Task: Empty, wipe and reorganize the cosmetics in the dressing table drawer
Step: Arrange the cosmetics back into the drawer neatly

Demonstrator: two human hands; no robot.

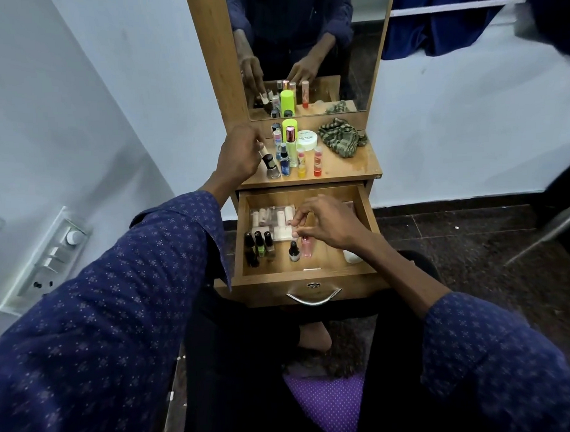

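Left hand [239, 156] pinches dark-capped bottle [270, 166] at centre frame; risk: toppling crowded tabletop [346, 168] neighbours. Right hand [326, 224] pinches pink bottle [305, 245] in drawer [308, 270].

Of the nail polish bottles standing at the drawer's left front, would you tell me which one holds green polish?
The middle bottle of the row in the drawer: its glass shows bright green, while its neighbours look dark and brownish.

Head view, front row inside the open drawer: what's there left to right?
Dark nail polish bottle → green nail polish bottle → tan nail polish bottle → small dark dropper bottle → pink bottle, under the right hand.
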